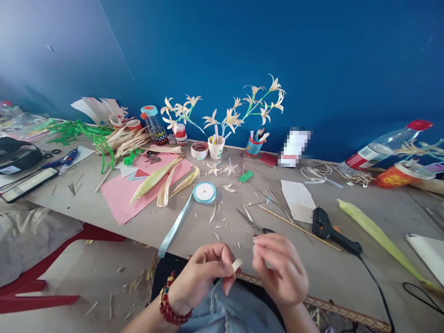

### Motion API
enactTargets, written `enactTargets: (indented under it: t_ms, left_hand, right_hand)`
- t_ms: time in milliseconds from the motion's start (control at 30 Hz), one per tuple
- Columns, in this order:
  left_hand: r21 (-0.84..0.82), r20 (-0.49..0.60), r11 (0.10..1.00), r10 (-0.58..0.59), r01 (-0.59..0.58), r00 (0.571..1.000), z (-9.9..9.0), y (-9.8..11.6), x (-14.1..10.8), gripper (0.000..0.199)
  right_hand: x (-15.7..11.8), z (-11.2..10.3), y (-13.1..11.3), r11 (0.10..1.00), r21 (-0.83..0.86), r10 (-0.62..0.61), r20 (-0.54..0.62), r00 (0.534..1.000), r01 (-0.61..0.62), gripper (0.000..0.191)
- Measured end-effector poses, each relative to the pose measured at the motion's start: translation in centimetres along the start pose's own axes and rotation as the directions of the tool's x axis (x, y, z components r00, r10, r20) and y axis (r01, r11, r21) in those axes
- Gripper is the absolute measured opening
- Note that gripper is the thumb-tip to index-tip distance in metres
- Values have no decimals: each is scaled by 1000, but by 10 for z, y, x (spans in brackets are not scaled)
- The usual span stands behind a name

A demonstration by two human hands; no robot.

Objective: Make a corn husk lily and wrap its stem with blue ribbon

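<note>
Near the table's front edge, my left hand (211, 268) pinches a small pale strip of husk (237, 264) between thumb and fingers. My right hand (279, 266) is beside it, a short gap away, with its fingertips pressed together; whatever they hold, if anything, is too small to make out. Just beyond the right hand lie scissors (255, 225). A roll of light blue ribbon (204, 192) rests farther back, its loose end hanging toward the front edge. Small husk scraps (218, 227) are scattered between the roll and the scissors.
Husk flowers stand in a paper cup (216, 147) by the blue wall. A black glue gun (333, 231), a wooden stick (300, 227) and a green husk (378, 236) lie at right. Pink paper (118, 194) with husks is at left, above a red stool (52, 273).
</note>
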State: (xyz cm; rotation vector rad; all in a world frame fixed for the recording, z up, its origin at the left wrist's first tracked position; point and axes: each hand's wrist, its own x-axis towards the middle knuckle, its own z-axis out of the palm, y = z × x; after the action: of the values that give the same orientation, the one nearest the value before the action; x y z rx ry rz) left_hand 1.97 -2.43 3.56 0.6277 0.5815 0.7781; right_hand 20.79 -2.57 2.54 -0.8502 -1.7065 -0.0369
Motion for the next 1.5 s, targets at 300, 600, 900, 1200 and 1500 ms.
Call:
enactTargets:
  t_ms: [300, 600, 900, 1200, 1500]
  left_hand:
    - [29, 14, 998, -57, 57, 998, -2, -1, 2, 22]
    - [-63, 51, 986, -153, 156, 987, -2, 0, 5, 19]
    - [146, 58, 989, 26, -34, 998, -2, -1, -2, 25]
    - [590, 127, 757, 256, -280, 958, -5, 3, -4, 14]
    - [562, 111, 776, 271, -286, 956, -6, 4, -3, 10]
  right_hand:
    - [1, 3, -14, 991, 109, -91, 189, 978, 71, 33]
    - [8, -2, -11, 980, 105, -190, 277, 942, 167, 22]
    - [-8, -6, -1, 857, 271, 472, -71, 879, -439, 18]
    - [-2, -5, -19, 393, 464, 529, 592, 608, -794, 24]
    - [-6, 2, -23, 49, 460, 661, 651, 374, -887, 27]
